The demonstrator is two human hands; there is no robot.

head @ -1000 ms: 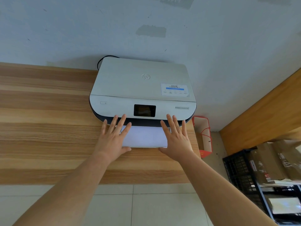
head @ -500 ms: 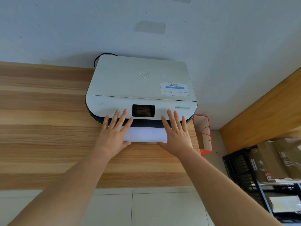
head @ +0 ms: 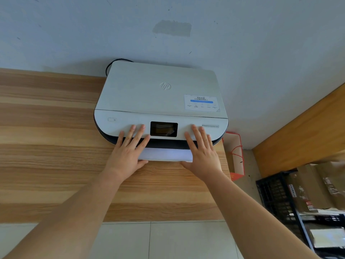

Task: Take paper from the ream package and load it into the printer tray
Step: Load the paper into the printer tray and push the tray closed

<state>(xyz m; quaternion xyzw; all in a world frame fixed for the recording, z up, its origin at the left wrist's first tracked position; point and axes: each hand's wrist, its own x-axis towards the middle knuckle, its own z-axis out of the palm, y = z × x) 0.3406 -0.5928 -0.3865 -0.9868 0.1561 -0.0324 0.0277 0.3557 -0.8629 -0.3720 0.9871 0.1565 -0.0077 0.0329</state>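
Observation:
A white printer (head: 160, 94) with a dark screen sits at the back of the wooden table (head: 46, 146), against the wall. A white stack of paper (head: 165, 154) lies in the tray that sticks out a little from its dark front slot. My left hand (head: 128, 152) lies flat on the left end of the paper, fingers spread, fingertips reaching the printer's front panel. My right hand (head: 201, 152) lies flat on the right end in the same way. Both thumbs hook the tray's front edge. No ream package is in view.
A red and white paper bag (head: 235, 156) stands on the floor to the right of the table. Further right is a black crate (head: 276, 193) with cardboard packages, and a wooden panel (head: 308, 128) along the wall. Pale floor tiles (head: 168, 240) run below the table's edge.
Both hands have slid forward toward the printer, and the paper and tray have gone further in, so less white shows. My fingertips now reach the front panel.

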